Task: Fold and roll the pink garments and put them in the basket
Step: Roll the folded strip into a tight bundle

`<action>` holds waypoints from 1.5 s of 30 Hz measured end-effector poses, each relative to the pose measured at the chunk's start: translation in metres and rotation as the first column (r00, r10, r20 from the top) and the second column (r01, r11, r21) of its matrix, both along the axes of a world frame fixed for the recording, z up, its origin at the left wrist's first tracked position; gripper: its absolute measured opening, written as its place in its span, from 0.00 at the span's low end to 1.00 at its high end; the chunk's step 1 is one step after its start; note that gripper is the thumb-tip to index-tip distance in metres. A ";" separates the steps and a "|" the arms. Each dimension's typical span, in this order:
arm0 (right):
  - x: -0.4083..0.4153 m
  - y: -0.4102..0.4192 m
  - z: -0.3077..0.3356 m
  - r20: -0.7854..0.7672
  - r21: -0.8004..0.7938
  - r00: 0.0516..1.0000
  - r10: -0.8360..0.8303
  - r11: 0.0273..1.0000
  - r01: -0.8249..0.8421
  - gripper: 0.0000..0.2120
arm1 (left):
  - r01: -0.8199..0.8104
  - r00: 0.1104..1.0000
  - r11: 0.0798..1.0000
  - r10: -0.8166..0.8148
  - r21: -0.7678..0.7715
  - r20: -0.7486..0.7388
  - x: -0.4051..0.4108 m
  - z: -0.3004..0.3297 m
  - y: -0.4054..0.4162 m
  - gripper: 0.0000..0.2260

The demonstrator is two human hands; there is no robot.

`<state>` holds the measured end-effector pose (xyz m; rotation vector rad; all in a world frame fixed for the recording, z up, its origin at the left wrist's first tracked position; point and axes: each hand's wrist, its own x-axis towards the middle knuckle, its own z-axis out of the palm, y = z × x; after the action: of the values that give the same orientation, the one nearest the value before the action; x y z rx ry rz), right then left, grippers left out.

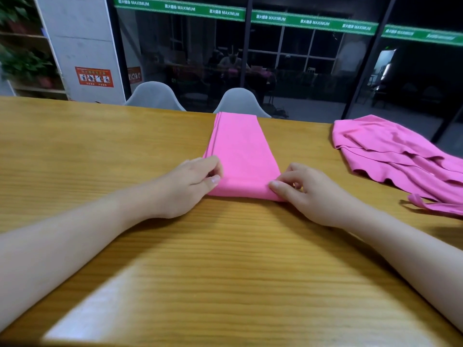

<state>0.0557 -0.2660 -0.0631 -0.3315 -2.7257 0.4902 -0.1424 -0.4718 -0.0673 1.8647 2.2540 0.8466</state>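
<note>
Our left hand point(193, 181) and right hand point(304, 190) each pinch a near corner of the folded pink strip point(240, 154), which lies flat along the counter point(125, 151). We judge it light, soft and limp, best rolled from this near edge. Right of the strip, well apart, lies a rumpled pink garment point(395, 156). No basket shows.

Bare forearms, no sleeves, short nails
</note>
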 end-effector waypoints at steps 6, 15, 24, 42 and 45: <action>0.008 -0.002 0.000 -0.157 0.017 0.987 -0.016 1.000 0.019 0.08 | -0.080 0.996 0.997 0.080 -0.002 -0.047 -0.005 -0.005 0.018 0.11; 0.012 -0.003 0.003 -0.092 0.358 0.996 0.001 0.933 0.032 0.15 | -0.086 0.996 0.990 0.084 0.109 0.029 -0.004 -0.005 0.016 0.04; -0.009 0.013 0.001 -0.041 -0.054 0.999 -0.012 0.999 0.009 0.15 | -0.057 0.974 0.985 0.090 0.160 -0.207 -0.015 0.001 0.002 0.11; -0.010 0.012 -0.005 -0.069 0.194 0.997 -0.044 0.979 0.056 0.20 | -0.089 0.996 0.995 0.087 0.055 0.031 -0.018 0.003 0.021 0.22; -0.012 0.012 -0.003 -0.048 0.089 0.999 -0.007 0.996 0.011 0.13 | -0.094 0.993 0.995 0.093 0.019 0.073 -0.014 0.005 0.019 0.27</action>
<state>0.0438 -0.2537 -0.0664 -0.3046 -2.6885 0.3675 -0.1561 -0.4528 -0.0625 1.7199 2.3128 0.9413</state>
